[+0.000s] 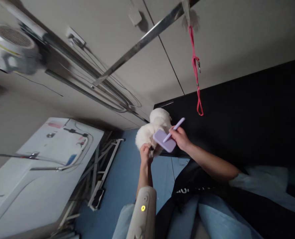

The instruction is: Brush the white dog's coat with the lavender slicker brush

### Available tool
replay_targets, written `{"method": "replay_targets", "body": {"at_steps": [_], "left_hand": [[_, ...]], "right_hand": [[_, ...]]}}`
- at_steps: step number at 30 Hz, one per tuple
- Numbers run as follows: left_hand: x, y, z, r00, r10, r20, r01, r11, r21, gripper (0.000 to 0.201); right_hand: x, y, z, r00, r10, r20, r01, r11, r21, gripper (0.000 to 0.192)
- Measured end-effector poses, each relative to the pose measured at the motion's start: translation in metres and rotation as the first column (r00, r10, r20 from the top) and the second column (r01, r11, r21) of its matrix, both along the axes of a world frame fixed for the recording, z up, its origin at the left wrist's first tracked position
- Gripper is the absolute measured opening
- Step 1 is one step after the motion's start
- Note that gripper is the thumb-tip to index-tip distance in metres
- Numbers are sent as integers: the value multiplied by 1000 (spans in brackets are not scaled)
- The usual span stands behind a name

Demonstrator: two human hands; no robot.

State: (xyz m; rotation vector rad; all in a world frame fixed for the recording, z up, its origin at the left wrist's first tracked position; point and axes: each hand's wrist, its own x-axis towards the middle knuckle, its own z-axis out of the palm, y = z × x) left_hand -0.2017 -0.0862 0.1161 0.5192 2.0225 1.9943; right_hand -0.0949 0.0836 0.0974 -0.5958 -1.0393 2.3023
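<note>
A fluffy white dog (147, 132) is at the near left end of a black table. Beside its dark nose, my left hand (145, 152) is closed on the fur of the muzzle. My right hand (179, 136) grips the handle of a lavender slicker brush (159, 136). The brush's flat head overlaps the dog's fur in this view, and its bristle side faces away from me, so contact is unclear. Part of the dog's body lies behind the brush and my right hand.
The black table (237, 116) runs along the wall. Above it, a pink grooming loop (194, 63) hangs from a metal bar (147, 38). A grey dryer (15, 46) with a hose is at upper left. Another white table (55, 186) stands left over the blue floor (117, 186).
</note>
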Motion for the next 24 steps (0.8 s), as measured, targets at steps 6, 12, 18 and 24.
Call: {"method": "replay_targets", "body": {"at_steps": [6,12,18,24], "left_hand": [[-1,-5,-9,1000,-11,-16,11,999,31,40],[-3,-8,-13,1000,-15,-5,16,999,44,40],[-4,-6,-13,1000,-20,8,19,996,87,43],[-8,-12,-17,999,-34,1,33,996,86,39]], "right_hand": [[4,-5,5,997,-65,38,65,998,2,36],[6,-2,6,995,-68,69,64,996,67,37],[2,1,7,998,17,66,-22,996,81,34],[4,-3,11,999,-44,13,41,977,208,33]]}}
